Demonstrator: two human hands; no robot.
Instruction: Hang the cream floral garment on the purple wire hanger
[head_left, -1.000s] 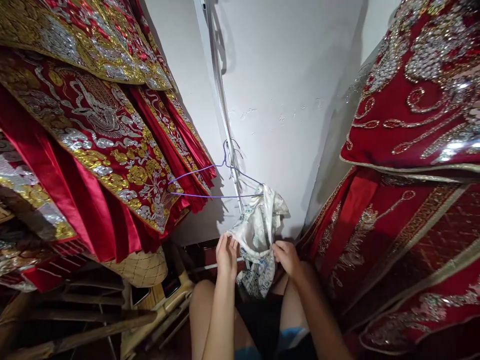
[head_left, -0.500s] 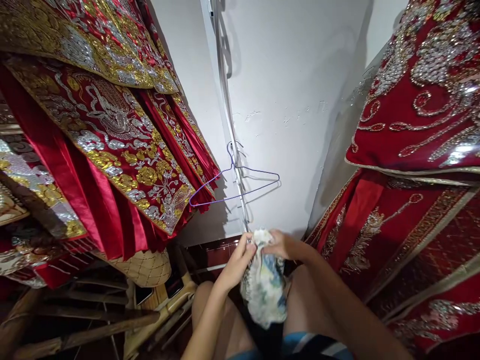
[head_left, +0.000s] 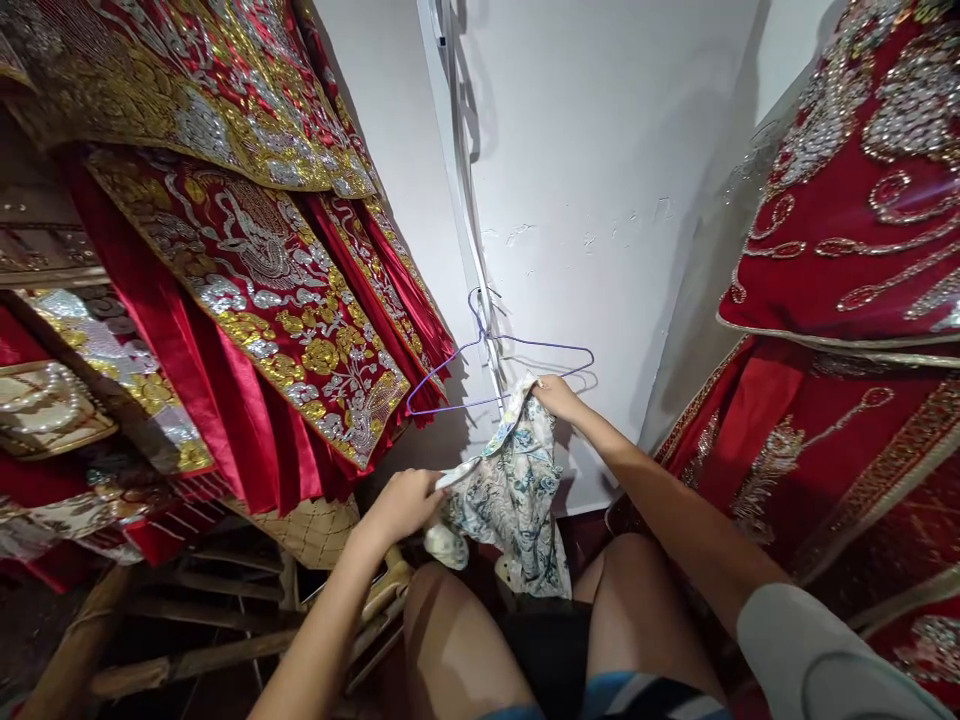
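Observation:
A light floral garment (head_left: 510, 490), white with blue and green print, is stretched between my two hands. At its lower left corner my left hand (head_left: 405, 503) is closed on the pale edge. My right hand (head_left: 556, 396) grips the upper right end of the same edge, higher and farther out. The rest of the cloth hangs down above my knees. Just behind it a purple wire hanger (head_left: 450, 408) hangs from a white metal strip (head_left: 474, 230) on the wall. My right hand is close to the hanger's bottom bar; whether they touch I cannot tell.
Red costumes with gold and silver sequins (head_left: 262, 280) hang at the left. Beaded red garments (head_left: 832, 290) hang at the right. A bamboo chair frame (head_left: 187, 660) stands at lower left, near a quilted cream piece (head_left: 307, 530). Behind is a white wall (head_left: 585, 150).
The garment was bunched between both hands held close together. My hands have since moved apart, left hand to the left, right hand up, spreading the cloth. The view has shifted slightly.

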